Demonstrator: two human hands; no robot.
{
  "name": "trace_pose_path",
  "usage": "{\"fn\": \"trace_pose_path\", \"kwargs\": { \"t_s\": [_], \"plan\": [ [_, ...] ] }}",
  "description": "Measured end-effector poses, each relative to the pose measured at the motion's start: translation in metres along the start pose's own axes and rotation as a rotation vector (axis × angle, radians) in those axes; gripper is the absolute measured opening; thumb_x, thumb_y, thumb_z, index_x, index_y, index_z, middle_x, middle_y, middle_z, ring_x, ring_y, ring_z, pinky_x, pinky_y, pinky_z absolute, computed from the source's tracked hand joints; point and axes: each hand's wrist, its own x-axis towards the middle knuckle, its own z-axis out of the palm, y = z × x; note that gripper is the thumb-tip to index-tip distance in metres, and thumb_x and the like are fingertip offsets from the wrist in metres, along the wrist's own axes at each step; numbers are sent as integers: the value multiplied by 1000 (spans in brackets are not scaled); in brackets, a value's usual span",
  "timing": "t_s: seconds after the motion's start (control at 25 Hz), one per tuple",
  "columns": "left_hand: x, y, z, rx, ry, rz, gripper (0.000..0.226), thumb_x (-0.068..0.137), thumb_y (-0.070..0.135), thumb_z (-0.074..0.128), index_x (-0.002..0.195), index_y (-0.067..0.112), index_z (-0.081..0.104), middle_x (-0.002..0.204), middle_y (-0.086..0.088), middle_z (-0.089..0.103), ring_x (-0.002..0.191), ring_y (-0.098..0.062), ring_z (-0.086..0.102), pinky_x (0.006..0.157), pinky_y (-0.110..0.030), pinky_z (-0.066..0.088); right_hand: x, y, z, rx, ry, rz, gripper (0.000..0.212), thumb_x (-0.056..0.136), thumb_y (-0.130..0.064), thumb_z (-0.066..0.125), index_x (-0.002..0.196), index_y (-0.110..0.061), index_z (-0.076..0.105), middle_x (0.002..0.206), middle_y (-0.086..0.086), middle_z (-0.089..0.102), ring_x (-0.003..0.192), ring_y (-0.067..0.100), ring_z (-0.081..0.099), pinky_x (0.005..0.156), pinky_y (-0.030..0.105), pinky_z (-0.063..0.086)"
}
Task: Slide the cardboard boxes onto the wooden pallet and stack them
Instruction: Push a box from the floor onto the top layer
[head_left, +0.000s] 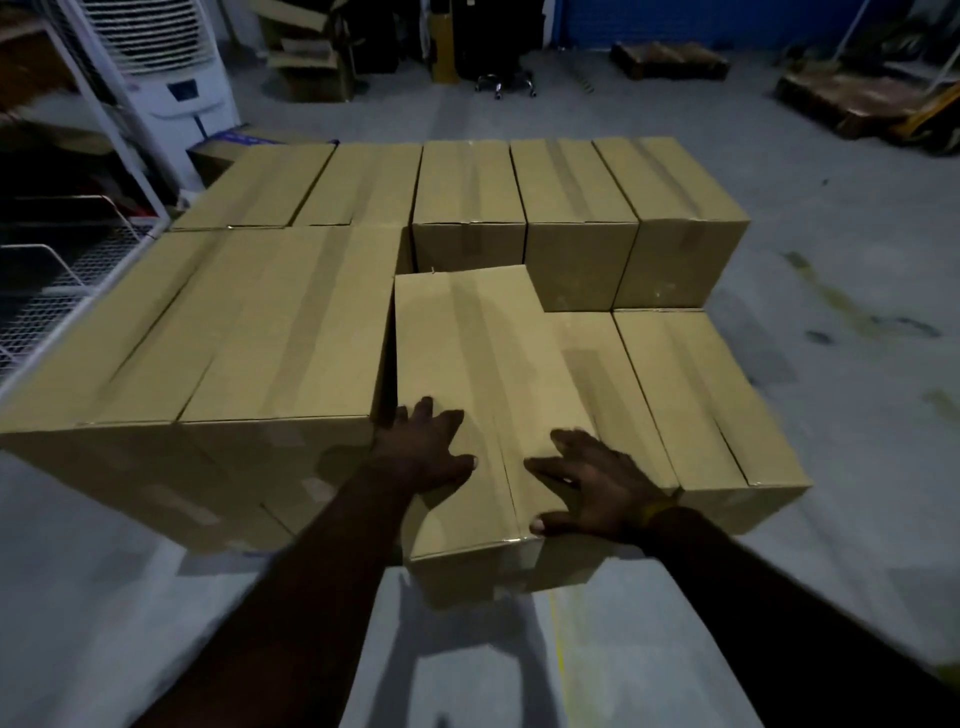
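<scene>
Grey concrete floor (831, 249), stacked cardboard boxes (291, 322), white shelving (88, 104)

The grey floor (831, 234) carries everything here. It looks like smooth concrete with some dark and yellowish marks at about 3 o'clock.

A big group of brown cardboard boxes (291, 322) sits in the middle, packed side by side. What is right under them cannot be seen.

At 10 o'clock a white metal rack (111, 140) stands on the floor, and a white cooling machine (176, 78) stands just beside it.

At 12 o'clock there is a chair base with wheels (506, 83) and a heap of loose cardboard (306, 52).

At 1 to 2 o'clock, two wooden pallets (670, 61) lie flat on the floor, well apart from the boxes.
</scene>
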Motion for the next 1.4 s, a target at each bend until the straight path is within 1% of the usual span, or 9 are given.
{"fn": "trace_pose_path", "kwargs": {
  "t_s": [0.08, 0.2, 0.32, 0.44, 0.6, 0.84, 1.0, 1.16, 1.4],
  "plan": [
    [-19, 6, 1, -35, -35, 135, 88, 79, 72, 59, 152, 42, 20, 165, -3, 5, 149, -32, 11, 116, -53, 26, -25, 14, 7, -21, 16, -55, 81, 80, -66, 61, 150, -46, 26, 164, -1, 7, 150, 19, 7, 117, 46, 28],
    [-58, 14, 13, 23, -102, 317, 93, 74, 69, 67, 152, 45, 20, 165, -2, 4, 149, -26, 9, 117, -49, 26, -49, 23, 21, 4, 143, -83, 64, 90, -30, 66, 148, -36, 38, 161, 7, 20, 144, 24, 29, 111, 37, 39],
    [-87, 13, 26, 103, -18, 354, 86, 81, 48, 69, 153, 41, 21, 163, -5, 9, 146, -26, 20, 112, -43, 36, -54, 14, 39, 95, 299, -41, 49, 91, -12, 64, 138, -25, 56, 151, 17, 38, 133, 33, 47, 105, 36, 42],
    [-96, 3, 27, 113, 92, 297, 66, 90, 29, 62, 149, 38, 32, 158, -5, 22, 133, -25, 40, 98, -35, 45, -49, -2, 47, 191, 331, 26, 46, 94, -13, 60, 138, -28, 56, 154, 10, 34, 137, 25, 40, 110, 27, 34],
    [-86, -10, 19, 70, 188, 222, 38, 100, 31, 50, 137, 35, 48, 140, -1, 44, 114, -22, 55, 86, -37, 53, -26, -15, 44, 230, 361, 58, 42, 98, -16, 53, 137, -33, 55, 155, 3, 32, 135, 19, 41, 105, 23, 37],
    [-61, -41, 7, 161, 336, 143, 16, 95, 23, 54, 110, 25, 61, 106, -2, 60, 90, -19, 59, 73, -32, 52, 22, -32, 44, 177, 492, 112, 31, 101, -33, 53, 130, -27, 61, 145, 0, 48, 126, 18, 51, 95, 22, 36],
    [-37, -57, 10, 131, 361, 133, 26, 92, 23, 61, 118, 22, 58, 106, -2, 57, 91, -16, 56, 77, -31, 53, 42, -31, 38, 181, 545, 155, 35, 98, -13, 56, 128, -29, 63, 145, 4, 49, 130, 20, 49, 105, 28, 38],
    [-18, -67, 5, 133, 355, 148, 36, 90, 25, 66, 125, 22, 55, 116, -4, 57, 107, -20, 54, 94, -38, 48, 59, -25, 31, 183, 491, 187, 37, 99, -19, 54, 131, -37, 58, 149, -1, 45, 131, 16, 46, 106, 27, 37],
    [1, -76, -6, 54, 287, 142, 42, 95, 28, 62, 134, 18, 51, 133, -10, 53, 119, -24, 52, 98, -38, 47, 72, -27, 20, 61, 485, 180, 39, 95, -14, 61, 131, -31, 61, 145, 4, 50, 130, 20, 50, 105, 31, 41]
  ]
}}
